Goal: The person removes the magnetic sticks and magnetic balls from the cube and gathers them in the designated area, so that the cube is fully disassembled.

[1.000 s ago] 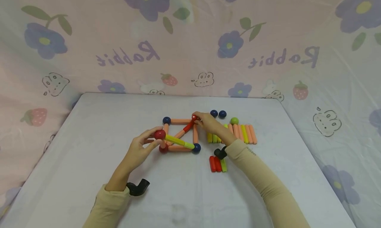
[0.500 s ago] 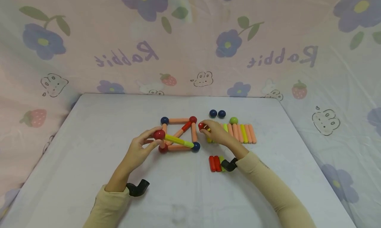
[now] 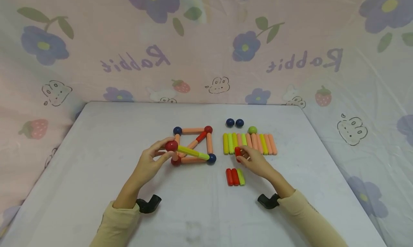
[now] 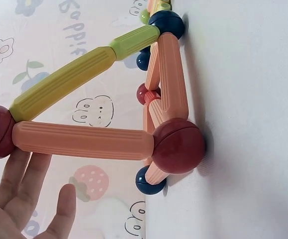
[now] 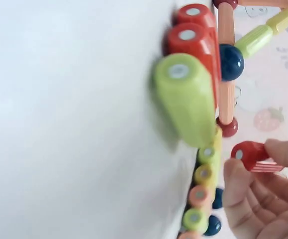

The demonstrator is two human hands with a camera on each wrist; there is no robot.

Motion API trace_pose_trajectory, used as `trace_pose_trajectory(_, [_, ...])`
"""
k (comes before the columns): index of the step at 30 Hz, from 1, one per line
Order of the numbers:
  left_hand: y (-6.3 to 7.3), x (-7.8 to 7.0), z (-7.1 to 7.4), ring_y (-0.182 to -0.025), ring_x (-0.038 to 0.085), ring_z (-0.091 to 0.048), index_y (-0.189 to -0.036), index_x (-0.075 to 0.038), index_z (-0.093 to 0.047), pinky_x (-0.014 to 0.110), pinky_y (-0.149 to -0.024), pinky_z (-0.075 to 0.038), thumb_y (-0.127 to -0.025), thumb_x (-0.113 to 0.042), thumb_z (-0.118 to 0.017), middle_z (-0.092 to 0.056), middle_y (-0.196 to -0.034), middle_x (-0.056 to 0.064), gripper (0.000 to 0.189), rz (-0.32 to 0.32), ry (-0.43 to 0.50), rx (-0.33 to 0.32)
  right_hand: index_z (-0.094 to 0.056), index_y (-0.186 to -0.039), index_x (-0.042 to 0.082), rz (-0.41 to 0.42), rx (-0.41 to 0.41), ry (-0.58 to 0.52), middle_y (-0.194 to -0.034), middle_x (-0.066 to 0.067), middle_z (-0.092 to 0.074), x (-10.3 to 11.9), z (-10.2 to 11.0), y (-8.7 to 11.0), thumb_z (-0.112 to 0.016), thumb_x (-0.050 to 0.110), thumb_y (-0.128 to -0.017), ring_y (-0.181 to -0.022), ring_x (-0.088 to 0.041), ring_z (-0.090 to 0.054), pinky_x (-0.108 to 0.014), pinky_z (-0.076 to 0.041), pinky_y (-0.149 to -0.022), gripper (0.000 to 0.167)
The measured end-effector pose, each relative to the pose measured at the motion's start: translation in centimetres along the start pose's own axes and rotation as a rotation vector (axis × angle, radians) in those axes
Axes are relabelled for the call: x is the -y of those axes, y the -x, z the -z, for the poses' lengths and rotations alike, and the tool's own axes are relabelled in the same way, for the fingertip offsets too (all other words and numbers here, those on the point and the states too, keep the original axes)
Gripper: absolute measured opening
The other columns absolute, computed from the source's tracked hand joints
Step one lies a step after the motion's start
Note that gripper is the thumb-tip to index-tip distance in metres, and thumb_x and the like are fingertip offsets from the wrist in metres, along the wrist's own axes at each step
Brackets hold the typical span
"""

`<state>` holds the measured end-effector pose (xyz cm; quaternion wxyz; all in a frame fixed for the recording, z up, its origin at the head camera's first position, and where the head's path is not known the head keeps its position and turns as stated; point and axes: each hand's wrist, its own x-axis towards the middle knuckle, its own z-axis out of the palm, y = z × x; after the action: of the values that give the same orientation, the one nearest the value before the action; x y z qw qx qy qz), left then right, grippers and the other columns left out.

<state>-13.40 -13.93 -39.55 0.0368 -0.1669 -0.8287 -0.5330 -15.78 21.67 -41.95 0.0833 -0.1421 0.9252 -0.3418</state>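
Observation:
My left hand [image 3: 151, 162] holds a red ball [image 3: 171, 146] raised above the table between thumb and fingers. From that ball, a pink magnetic stick [image 4: 84, 141] runs down to a red corner ball [image 4: 179, 146]. A yellow stick [image 4: 64, 82] joined to a light green one [image 4: 136, 42] slopes to a dark blue ball [image 3: 211, 158]. Below lies a four-sided base of pink sticks with ball corners, crossed by a diagonal containing a short red stick [image 3: 201, 136]. My right hand [image 3: 257, 163] pinches another short red magnetic stick [image 5: 253, 157], its metal end showing.
A row of yellow, green and pink sticks [image 3: 226, 143] lies right of the frame. Behind it sit two dark blue balls [image 3: 230, 122] and a green ball [image 3: 252, 129]. Nearer are two red sticks [image 3: 229, 177] and a green stick [image 3: 241, 177].
My right hand has moved from the base's far right red ball rightward and nearer, carrying the short red stick in front of the row. My left hand keeps its hold on the raised ball.

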Motion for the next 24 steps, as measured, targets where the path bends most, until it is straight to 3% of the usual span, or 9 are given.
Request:
trace_pose_trajectory(10, [0.1, 0.2, 0.2, -0.111, -0.017, -0.045, -0.137, -0.008, -0.052, 0.013, -0.094, -0.045, -0.094, -0.012, -0.061, -0.056, -0.138, 0.017, 0.044, -0.001, 0.015, 0.041, -0.056, -0.119, -0.009, -0.081, 0.045, -0.009, -0.079, -0.009, -0.065, -1.9, -0.6, 3.7, -0.061, 0.011, -0.092, -0.059, -0.004, -0.048, -0.017, -0.042, -0.053, 0.033])
trace_pose_trajectory(17, [0.1, 0.5, 1.1, -0.112, -0.019, -0.046, -0.137, -0.004, -0.050, 0.010, -0.094, -0.043, -0.096, -0.009, -0.058, -0.058, -0.134, 0.018, 0.042, -0.036, 0.030, 0.053, -0.057, -0.117, -0.008, -0.100, 0.046, -0.021, -0.072, -0.006, -0.063, -1.8, -1.3, 4.5, -0.063, 0.013, -0.092, -0.056, -0.004, -0.048, -0.017, -0.042, -0.052, 0.034])
trace_pose_trajectory(24, [0.0, 0.6, 1.2, -0.112, -0.017, -0.047, -0.137, -0.002, -0.049, 0.010, -0.094, -0.042, -0.095, -0.010, -0.059, -0.057, -0.135, 0.019, 0.044, -0.023, 0.066, 0.057, -0.056, -0.119, -0.007, -0.112, 0.079, -0.014, -0.072, -0.005, -0.063, -1.5, -1.2, 4.8, -0.065, 0.018, -0.091, -0.057, -0.006, -0.049, -0.017, -0.042, -0.053, 0.038])
